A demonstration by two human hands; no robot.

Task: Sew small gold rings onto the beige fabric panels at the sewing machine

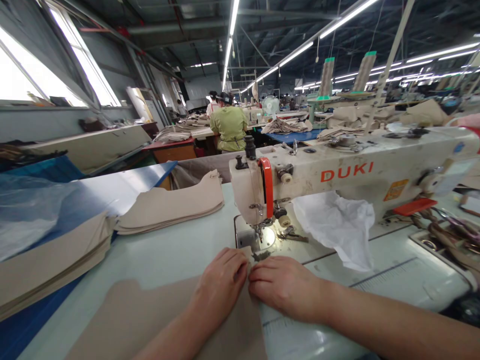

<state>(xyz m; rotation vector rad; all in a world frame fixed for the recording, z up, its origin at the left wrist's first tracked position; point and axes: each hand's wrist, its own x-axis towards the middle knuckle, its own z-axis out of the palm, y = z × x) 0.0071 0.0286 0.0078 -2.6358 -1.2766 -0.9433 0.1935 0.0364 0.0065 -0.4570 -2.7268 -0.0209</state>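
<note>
A beige fabric piece [142, 315] lies flat on the pale sewing table [168, 255] in front of me. My left hand [221, 285] rests on its far right corner with fingers curled, pinching the edge. My right hand [287, 287] lies beside it, fingers bent and pressing the same edge just short of the needle and presser foot [259, 239] of the white DUKI sewing machine [337, 175]. The fingertips of both hands meet at the fabric's corner.
Two stacks of cut beige pieces [176, 205] [48, 265] lie at the left. White crumpled cloth [337, 225] sits under the machine arm. A person in a green top [228, 127] stands at a far table. Thread cones [326, 77] stand behind the machine.
</note>
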